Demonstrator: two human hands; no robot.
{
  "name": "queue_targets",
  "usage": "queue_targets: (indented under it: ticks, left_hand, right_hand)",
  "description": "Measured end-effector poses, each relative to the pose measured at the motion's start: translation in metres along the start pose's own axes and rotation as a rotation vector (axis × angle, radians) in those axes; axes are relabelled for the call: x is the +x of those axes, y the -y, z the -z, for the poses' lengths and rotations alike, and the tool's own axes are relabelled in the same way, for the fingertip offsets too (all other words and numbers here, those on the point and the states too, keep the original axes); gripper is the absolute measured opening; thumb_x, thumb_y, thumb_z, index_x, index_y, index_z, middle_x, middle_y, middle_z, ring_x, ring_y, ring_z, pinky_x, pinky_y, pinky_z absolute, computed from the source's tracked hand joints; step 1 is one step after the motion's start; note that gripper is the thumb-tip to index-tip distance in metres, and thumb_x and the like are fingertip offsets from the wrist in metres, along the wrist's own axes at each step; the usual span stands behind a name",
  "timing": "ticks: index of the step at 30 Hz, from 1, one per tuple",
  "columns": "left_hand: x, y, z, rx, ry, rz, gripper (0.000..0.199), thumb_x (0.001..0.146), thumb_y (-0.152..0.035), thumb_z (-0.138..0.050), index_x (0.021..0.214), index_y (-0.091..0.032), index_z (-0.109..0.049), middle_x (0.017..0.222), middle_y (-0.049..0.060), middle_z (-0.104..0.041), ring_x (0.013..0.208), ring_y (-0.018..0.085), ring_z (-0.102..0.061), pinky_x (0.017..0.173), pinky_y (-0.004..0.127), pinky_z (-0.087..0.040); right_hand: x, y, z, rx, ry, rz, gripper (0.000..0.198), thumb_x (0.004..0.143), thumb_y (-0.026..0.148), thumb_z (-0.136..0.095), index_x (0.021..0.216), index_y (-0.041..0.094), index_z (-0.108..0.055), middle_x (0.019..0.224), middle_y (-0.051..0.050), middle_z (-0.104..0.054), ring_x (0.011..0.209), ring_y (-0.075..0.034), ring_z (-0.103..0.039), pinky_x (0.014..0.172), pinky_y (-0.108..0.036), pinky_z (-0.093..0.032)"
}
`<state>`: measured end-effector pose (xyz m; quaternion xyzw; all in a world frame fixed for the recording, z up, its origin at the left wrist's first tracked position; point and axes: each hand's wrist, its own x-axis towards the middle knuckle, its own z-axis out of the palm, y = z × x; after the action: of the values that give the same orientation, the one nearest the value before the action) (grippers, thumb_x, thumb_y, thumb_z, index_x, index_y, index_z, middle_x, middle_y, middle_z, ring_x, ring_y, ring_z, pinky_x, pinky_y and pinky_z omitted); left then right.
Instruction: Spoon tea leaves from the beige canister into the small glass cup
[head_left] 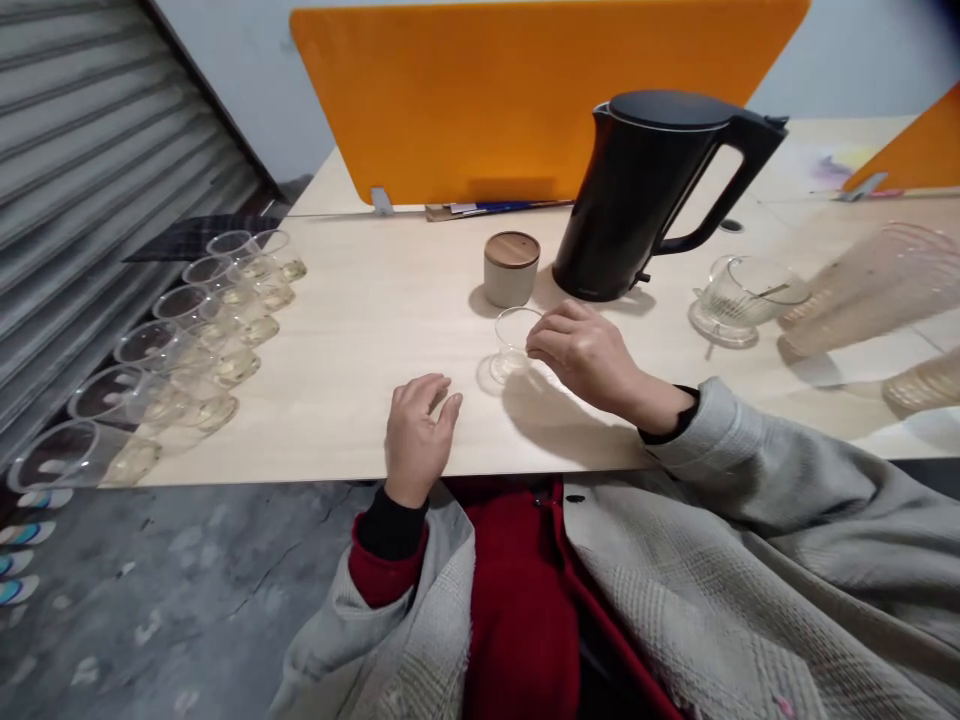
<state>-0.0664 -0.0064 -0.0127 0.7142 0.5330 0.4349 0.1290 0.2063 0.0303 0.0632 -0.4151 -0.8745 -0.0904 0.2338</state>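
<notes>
A clear plastic cup (512, 352) stands upright on the table before me. My right hand (585, 352) has its fingers bent together at the cup's right side, gripping it near the rim; the fingertips are partly hidden. To the cup's left, my left hand (421, 432) hovers by the front edge, fingers curved and thumb apart, holding nothing. Just behind the cup is a small grey jar (510, 284) with a wooden lid on. A black electric kettle (637, 200) stands behind my right hand.
Several clear cups (202, 385) with pale yellowish bottoms line the table's left end. At right are a glass cup (750, 295) on a glass saucer and stacked clear cups (877, 285), lying tilted. An orange divider (465, 100) stands along the back of the table (360, 300).
</notes>
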Motion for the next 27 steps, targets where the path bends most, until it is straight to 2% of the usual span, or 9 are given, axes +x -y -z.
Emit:
queue_targets:
  ticks: [4,13,17,21,24,27]
  left_hand:
    - [0.001,-0.001,-0.002,0.031,0.015,-0.030,0.021,0.100,-0.036,-0.063,0.110,-0.023,-0.077,0.116,0.008,-0.079,0.112,0.029,-0.068,0.101,0.048,-0.058]
    - [0.002,-0.005,0.001,0.062,0.063,-0.027,0.022,0.101,-0.034,-0.064,0.112,-0.020,-0.076,0.118,0.009,-0.079,0.114,0.029,-0.068,0.103,0.046,-0.056]
    - [0.002,-0.007,0.003,0.064,0.077,-0.017,0.021,0.101,-0.032,-0.064,0.113,-0.019,-0.076,0.119,0.009,-0.078,0.115,0.029,-0.067,0.103,0.046,-0.055]
    - [0.002,-0.005,0.002,0.055,0.068,-0.025,0.020,0.100,-0.032,-0.065,0.112,-0.020,-0.076,0.117,0.009,-0.078,0.112,0.029,-0.067,0.102,0.046,-0.056]
    - [0.002,-0.005,0.001,0.053,0.064,-0.032,0.021,0.100,-0.032,-0.065,0.114,-0.020,-0.075,0.116,0.009,-0.078,0.111,0.029,-0.067,0.101,0.046,-0.056]
    - [0.002,-0.006,-0.002,0.075,0.080,-0.050,0.024,0.100,-0.031,-0.067,0.120,-0.019,-0.074,0.120,0.010,-0.077,0.114,0.029,-0.066,0.103,0.047,-0.056]
  right_hand:
    - [-0.003,0.007,-0.010,-0.013,0.025,0.043,0.025,0.106,0.021,-0.057,0.087,0.020,-0.073,0.097,-0.004,-0.076,0.097,-0.021,-0.058,0.084,-0.036,-0.044]
    - [-0.005,0.017,-0.016,0.071,0.022,-0.023,0.024,0.106,0.022,-0.056,0.092,0.020,-0.076,0.099,-0.006,-0.078,0.098,-0.022,-0.063,0.086,-0.039,-0.049]
    - [-0.008,0.018,-0.015,0.103,-0.024,-0.008,0.016,0.102,0.025,-0.064,0.108,0.019,-0.078,0.113,-0.008,-0.079,0.108,-0.027,-0.066,0.093,-0.045,-0.054]
    - [-0.005,0.012,-0.001,0.144,-0.119,-0.019,0.036,0.101,0.040,-0.067,0.131,0.020,-0.073,0.138,-0.011,-0.072,0.124,-0.031,-0.064,0.106,-0.051,-0.054]
    - [0.006,-0.008,0.009,0.132,-0.174,-0.135,0.052,0.102,0.054,-0.062,0.143,0.023,-0.066,0.145,-0.012,-0.067,0.132,-0.034,-0.060,0.113,-0.056,-0.049]
    - [0.025,-0.041,0.006,0.096,-0.172,-0.284,0.067,0.102,0.063,-0.054,0.155,0.022,-0.055,0.155,-0.015,-0.057,0.140,-0.038,-0.053,0.119,-0.060,-0.043]
